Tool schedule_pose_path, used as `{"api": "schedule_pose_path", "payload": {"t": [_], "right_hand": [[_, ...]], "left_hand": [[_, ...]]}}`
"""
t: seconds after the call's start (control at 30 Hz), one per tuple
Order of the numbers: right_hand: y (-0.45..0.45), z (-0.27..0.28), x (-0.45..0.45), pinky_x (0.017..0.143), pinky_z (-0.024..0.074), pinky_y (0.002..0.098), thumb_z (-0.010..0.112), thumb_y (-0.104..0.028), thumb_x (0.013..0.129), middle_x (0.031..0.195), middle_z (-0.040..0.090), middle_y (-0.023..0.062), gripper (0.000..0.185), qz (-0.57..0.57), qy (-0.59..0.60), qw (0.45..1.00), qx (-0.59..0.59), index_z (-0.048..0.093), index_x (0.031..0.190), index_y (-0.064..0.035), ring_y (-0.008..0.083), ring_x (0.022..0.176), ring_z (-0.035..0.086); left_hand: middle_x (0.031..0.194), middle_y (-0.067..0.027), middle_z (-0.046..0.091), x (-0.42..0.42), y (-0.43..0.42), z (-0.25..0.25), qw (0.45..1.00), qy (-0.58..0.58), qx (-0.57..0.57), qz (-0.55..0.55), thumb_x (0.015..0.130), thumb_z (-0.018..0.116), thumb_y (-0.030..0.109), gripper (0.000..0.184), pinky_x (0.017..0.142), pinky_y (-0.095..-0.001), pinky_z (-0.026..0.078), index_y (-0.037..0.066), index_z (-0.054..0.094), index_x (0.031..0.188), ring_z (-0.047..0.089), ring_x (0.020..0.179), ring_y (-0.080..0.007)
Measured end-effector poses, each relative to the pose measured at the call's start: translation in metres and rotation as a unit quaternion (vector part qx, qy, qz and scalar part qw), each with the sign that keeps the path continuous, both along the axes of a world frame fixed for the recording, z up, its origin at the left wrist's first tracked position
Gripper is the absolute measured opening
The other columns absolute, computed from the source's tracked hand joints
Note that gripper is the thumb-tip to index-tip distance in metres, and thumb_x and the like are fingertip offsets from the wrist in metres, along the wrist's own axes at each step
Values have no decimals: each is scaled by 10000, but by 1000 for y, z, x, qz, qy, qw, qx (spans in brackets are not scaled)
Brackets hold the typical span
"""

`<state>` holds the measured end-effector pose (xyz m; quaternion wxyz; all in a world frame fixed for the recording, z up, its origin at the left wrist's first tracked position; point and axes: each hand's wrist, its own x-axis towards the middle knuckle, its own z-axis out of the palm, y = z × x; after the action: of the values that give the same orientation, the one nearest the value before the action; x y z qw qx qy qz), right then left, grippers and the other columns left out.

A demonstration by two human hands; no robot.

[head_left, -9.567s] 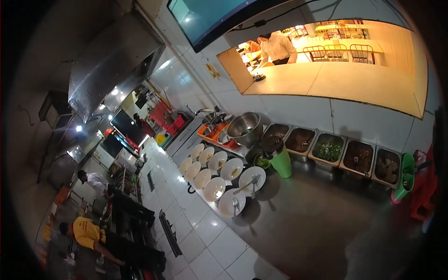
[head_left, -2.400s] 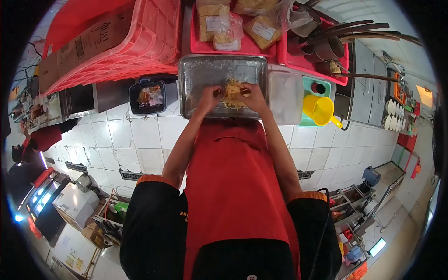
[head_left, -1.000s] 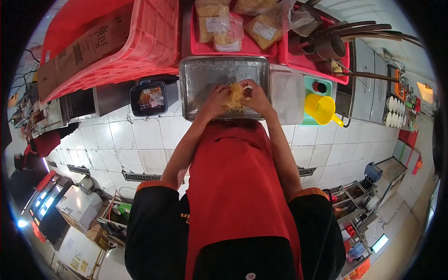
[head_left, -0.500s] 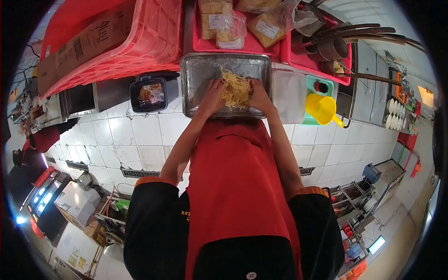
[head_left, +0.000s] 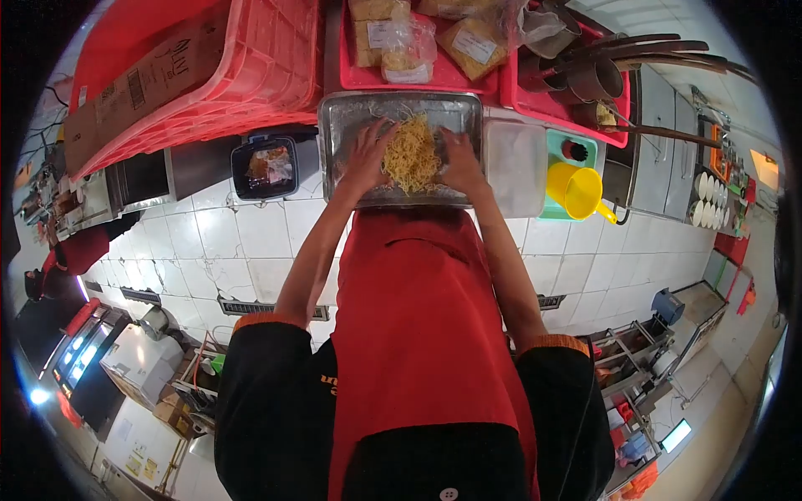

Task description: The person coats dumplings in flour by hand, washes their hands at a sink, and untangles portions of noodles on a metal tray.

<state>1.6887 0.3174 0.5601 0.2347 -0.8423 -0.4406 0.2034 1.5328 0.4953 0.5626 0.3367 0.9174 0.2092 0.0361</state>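
A loose heap of yellow noodles (head_left: 411,154) lies in a shallow metal tray (head_left: 334,113) in front of me. My left hand (head_left: 366,159) rests at the heap's left side, its fingers spread. On the right side, my right hand (head_left: 459,163) has its fingers apart beside the noodles. Both hands are at the edges of the heap, and neither is closed around it. A few stray strands lie near the tray's upper middle.
A large red crate with cardboard (head_left: 154,71) stands at the left. Behind the tray is a pink tray of bagged noodles (head_left: 474,43). To the right are a translucent lid (head_left: 514,167), a yellow jug (head_left: 573,190) and long-handled ladles (head_left: 595,82). A black bin (head_left: 265,169) stands lower left.
Both hands have moved outward from the noodles, with their fingers opening. The noodles have dropped from a lifted, loose bunch into a rounder heap in the tray.
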Motion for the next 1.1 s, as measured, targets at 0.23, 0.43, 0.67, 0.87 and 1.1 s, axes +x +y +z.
{"api": "schedule_pose_path", "payload": {"t": [0.23,0.43,0.67,0.87,1.1], "right_hand": [[-6,-26,3,1066,355,467,869,-174,559,1353,408,260,933,-5,306,952,-17,408,1363,-75,428,1261,378],[-30,25,-9,1004,415,466,848,-159,573,1169,551,182,900,17,86,996,-11,419,1357,-56,396,1190,434],[-23,-33,-16,1008,388,489,849,-167,581,1111,580,190,1050,-34,206,975,72,266,1440,-15,423,1157,445],[-5,-25,-16,1021,345,585,722,-270,779,1467,311,188,810,0,-15,996,-90,317,1431,-11,523,1227,359],[22,-51,-36,942,435,477,712,-197,732,1209,557,204,427,-10,-26,995,-93,612,1096,5,433,1168,476]], "left_hand": [[1432,-147,344,-10,-24,-41,973,-13,-226,-53,597,827,52,926,1105,-482,294,126,371,1400,304,1323,-407],[1430,-177,339,-28,-34,6,998,66,-16,11,600,812,28,885,1066,-465,358,128,406,1380,348,1305,-381],[1409,-162,385,-11,-28,-20,944,-17,-327,44,588,806,4,951,1073,-449,355,135,363,1418,363,1301,-363],[1356,-183,456,-7,-6,-14,996,-42,-75,4,621,781,-11,885,1063,-410,365,104,382,1402,438,1251,-363],[1109,-117,670,11,-49,-67,892,-109,-436,41,842,675,44,414,869,-289,512,-10,557,1235,647,1013,-197]]}}
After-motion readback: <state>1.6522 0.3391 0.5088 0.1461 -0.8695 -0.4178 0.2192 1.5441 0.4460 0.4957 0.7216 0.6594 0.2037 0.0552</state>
